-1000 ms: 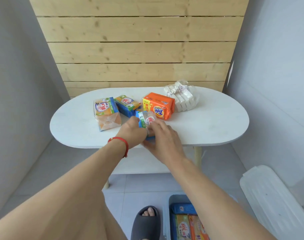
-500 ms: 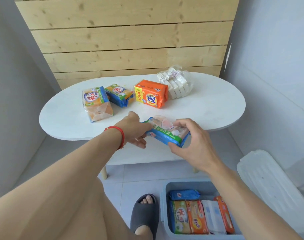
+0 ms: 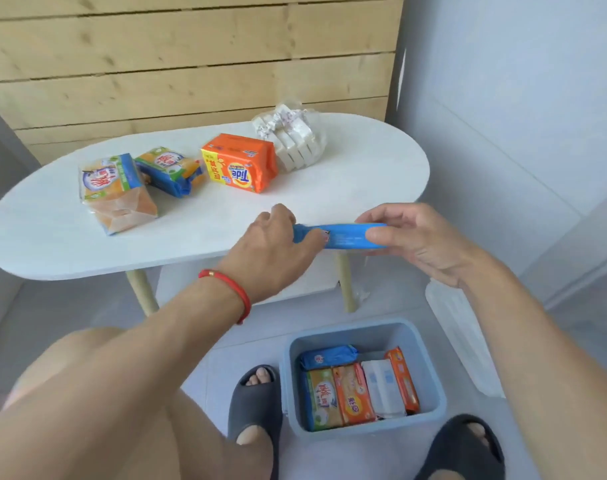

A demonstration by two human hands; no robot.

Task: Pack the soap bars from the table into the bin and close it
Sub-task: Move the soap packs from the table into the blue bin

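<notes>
Left hand [image 3: 278, 244] and right hand [image 3: 409, 237] pinch ends of blue soap pack [image 3: 343, 235]. Lower flat into grey bin [image 3: 430, 372], over packed row.

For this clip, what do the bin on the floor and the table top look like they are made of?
The bin looks like moulded plastic, pale blue-grey with a smooth matte finish: thin walls, rounded corners and a rolled rim. The table top is a white matte slab with faint mottling, possibly painted or laminated board; its core is not visible. Its legs look like light wood.
</notes>
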